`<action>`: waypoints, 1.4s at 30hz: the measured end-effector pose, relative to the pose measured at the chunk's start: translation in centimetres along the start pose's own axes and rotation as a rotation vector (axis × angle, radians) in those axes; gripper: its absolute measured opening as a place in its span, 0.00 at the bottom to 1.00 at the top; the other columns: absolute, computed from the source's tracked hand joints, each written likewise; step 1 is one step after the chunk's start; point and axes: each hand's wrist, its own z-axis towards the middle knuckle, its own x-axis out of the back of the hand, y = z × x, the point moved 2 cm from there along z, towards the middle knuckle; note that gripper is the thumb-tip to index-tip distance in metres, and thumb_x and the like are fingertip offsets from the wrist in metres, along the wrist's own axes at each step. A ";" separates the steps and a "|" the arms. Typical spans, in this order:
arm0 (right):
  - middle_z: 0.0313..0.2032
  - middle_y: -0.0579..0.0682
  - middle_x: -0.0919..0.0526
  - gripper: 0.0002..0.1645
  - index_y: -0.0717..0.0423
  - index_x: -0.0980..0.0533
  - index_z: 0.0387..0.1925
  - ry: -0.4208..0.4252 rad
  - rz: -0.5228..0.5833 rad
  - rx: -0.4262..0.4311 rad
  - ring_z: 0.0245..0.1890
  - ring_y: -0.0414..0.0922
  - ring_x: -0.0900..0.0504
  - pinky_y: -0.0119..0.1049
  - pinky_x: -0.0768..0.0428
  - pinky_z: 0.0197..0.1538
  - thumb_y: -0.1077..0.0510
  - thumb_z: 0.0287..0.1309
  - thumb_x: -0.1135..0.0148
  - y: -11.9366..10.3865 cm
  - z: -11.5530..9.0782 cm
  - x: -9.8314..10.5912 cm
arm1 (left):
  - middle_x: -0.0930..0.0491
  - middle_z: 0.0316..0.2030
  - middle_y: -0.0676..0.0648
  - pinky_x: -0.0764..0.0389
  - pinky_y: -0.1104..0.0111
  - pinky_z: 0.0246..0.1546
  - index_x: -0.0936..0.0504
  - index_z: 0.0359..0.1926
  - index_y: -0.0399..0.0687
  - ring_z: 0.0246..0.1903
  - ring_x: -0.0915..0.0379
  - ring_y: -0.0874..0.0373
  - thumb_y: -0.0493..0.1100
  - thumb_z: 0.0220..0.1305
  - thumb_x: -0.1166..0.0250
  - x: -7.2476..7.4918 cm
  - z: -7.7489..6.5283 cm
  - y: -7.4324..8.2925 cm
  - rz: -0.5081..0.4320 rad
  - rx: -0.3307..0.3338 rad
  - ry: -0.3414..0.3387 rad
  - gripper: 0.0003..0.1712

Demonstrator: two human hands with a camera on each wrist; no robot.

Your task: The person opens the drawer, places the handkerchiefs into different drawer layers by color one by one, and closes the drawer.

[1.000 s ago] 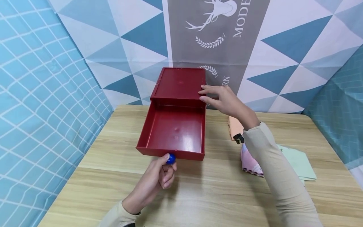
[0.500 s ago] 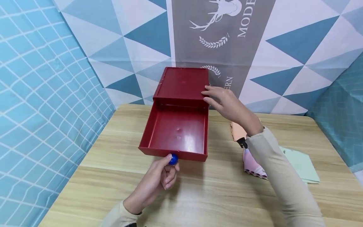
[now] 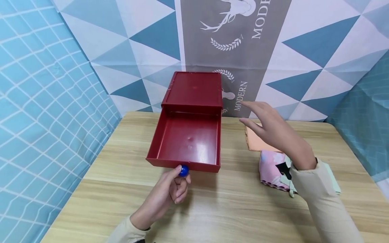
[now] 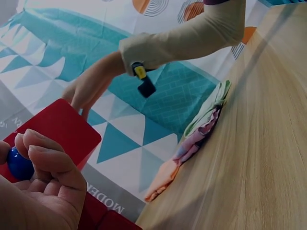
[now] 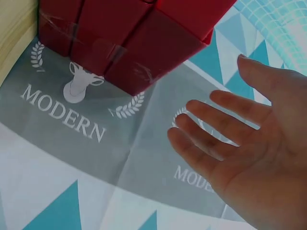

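Observation:
A red drawer unit stands against the back wall with its top drawer pulled out, and nothing lies in that drawer. My left hand pinches the drawer's round blue knob between thumb and fingers; the left wrist view shows the same blue knob in its grip. To the right of the unit, my right hand hovers in the air, holding nothing. In the right wrist view its fingers are spread and apart from the red unit.
Folded cloths lie on the wooden table at the right: an orange one, a pink one and a light green one partly behind the right forearm. Patterned fabric walls border the table at the back and sides.
My right hand has left the unit's right top edge and moved right and toward me, uncovering more of the cloths. The left hand stays on the knob, and the drawer keeps its position.

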 end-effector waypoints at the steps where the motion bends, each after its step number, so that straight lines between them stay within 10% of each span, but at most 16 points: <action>1: 0.69 0.56 0.33 0.35 0.51 0.37 0.73 -0.012 0.003 -0.015 0.69 0.57 0.37 0.60 0.37 0.67 0.45 0.70 0.42 0.0 -0.4 0.1 | 0.35 0.17 0.54 0.35 0.74 0.19 0.25 0.38 0.39 0.15 0.39 0.62 0.55 0.80 0.56 0.0 0.0 0.0 0.001 -0.002 0.000 0.25; 24: 0.50 0.70 0.20 0.19 0.73 0.24 0.53 -0.353 -0.026 -0.256 0.51 0.66 0.20 0.58 0.19 0.49 0.65 0.63 0.37 9.8 -7.6 -4.2 | 0.35 0.18 0.53 0.36 0.73 0.19 0.25 0.40 0.39 0.16 0.40 0.61 0.52 0.81 0.60 0.6 -0.2 -0.2 0.009 -0.049 -0.063 0.24; 42: 0.40 0.63 0.16 0.15 0.73 0.21 0.45 -0.381 -0.052 -0.324 0.40 0.56 0.19 0.57 0.20 0.46 0.68 0.56 0.34 13.5 -8.4 -7.0 | 0.34 0.19 0.53 0.34 0.74 0.20 0.24 0.40 0.39 0.17 0.40 0.60 0.51 0.82 0.60 1.1 -0.3 -0.4 0.028 -0.054 -0.079 0.24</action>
